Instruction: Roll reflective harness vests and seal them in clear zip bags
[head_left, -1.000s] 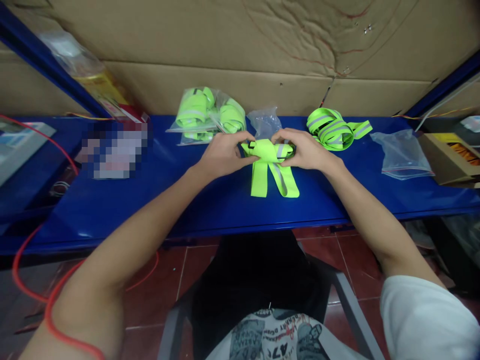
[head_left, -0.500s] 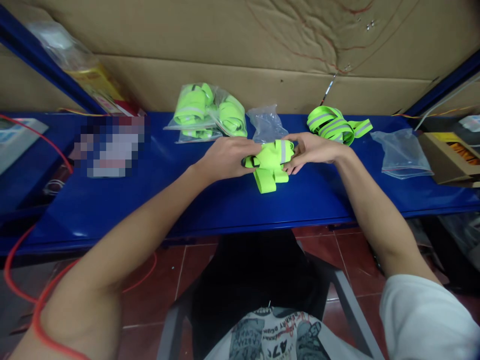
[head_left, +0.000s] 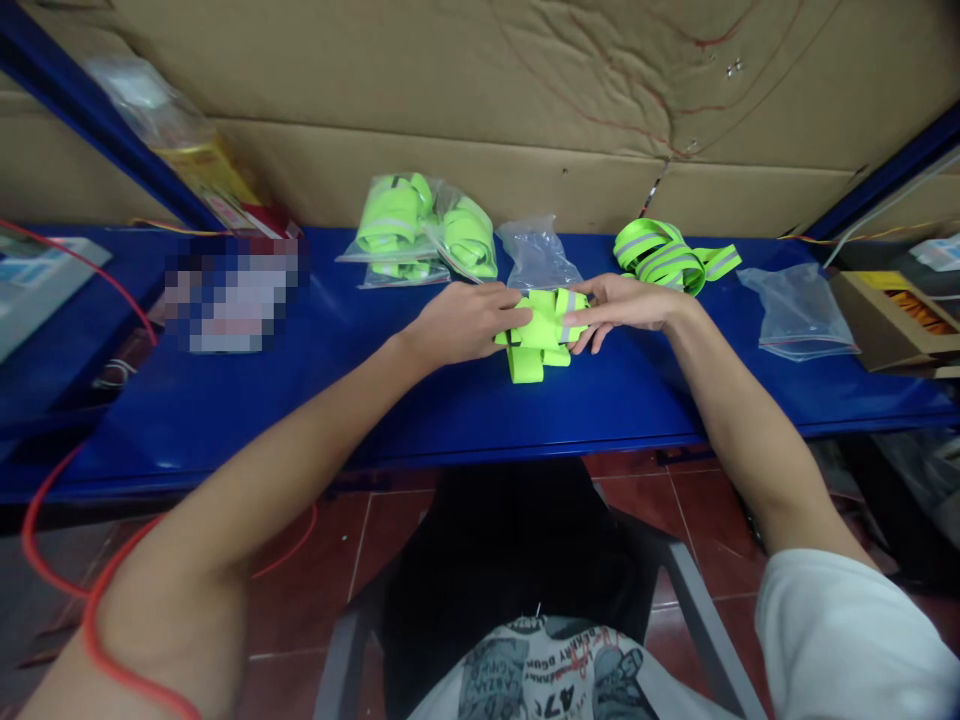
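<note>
Between my two hands is a folded bundle of neon-yellow reflective strap [head_left: 541, 322] with a grey stripe, held just over the blue table. My left hand [head_left: 472, 322] grips its left side, thumb lying on top. On the right side my right hand [head_left: 616, 308] pinches it, the index finger across the grey stripe. Loops of the strap hang toward me below the fingers. Just behind the bundle lies a clear plastic bag [head_left: 538, 252]. Past my right hand sits a loose coil of the same reflective strap [head_left: 664, 255].
Bagged neon straps [head_left: 394, 222] lie at the back left of the blue table [head_left: 420, 420]. A clear zip bag [head_left: 806, 312] and an open cardboard box [head_left: 885, 325] are at right. A red hose [head_left: 90, 620] loops by my left arm. Cardboard [head_left: 450, 155] lines the back.
My left thumb has come over the top of the strap bundle, and my right index finger now lies across its stripe. The bundle has turned flatter and stays in both hands.
</note>
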